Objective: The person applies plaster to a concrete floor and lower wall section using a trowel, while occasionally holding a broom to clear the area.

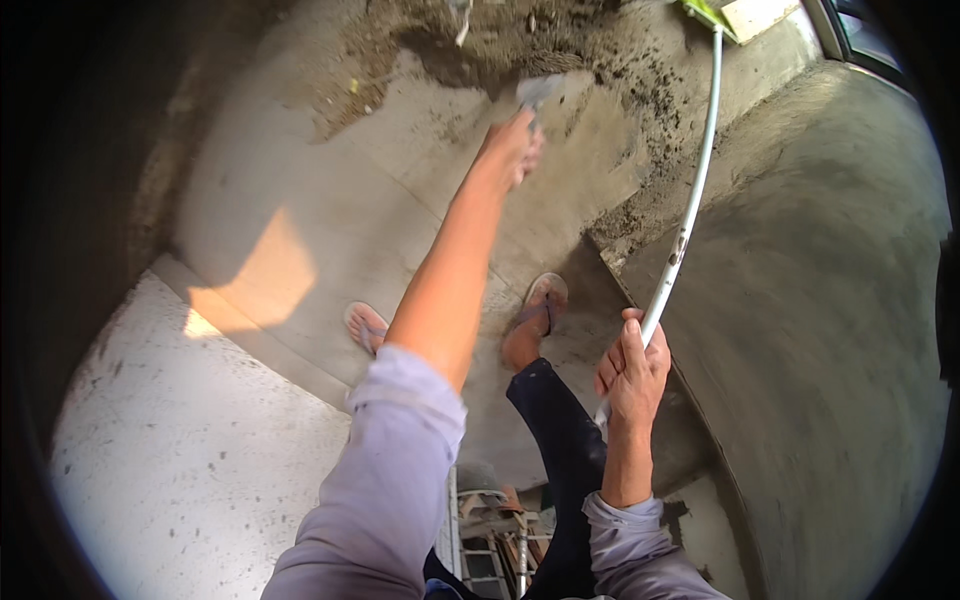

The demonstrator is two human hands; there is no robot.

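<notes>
My left hand (514, 148) reaches far forward, its fingers closed round the handle of a scraper (540, 90). The scraper's flat greyish blade is blurred and lies over the floor beside a patch of dark, crumbly dirt (500, 45). At the right, my right hand (634, 372) is wrapped round a long white pole (692, 200). That pole runs up to a bright green head (712, 14) at the upper edge, cut off by the frame, so its kind cannot be told.
My sandalled feet stand on the grey concrete floor (370, 200). A curved grey plastered wall (800, 330) rises at the right. A white speckled surface (200, 450) lies at lower left. Below, between my legs, a ladder-like metal frame (487, 560) shows through a gap.
</notes>
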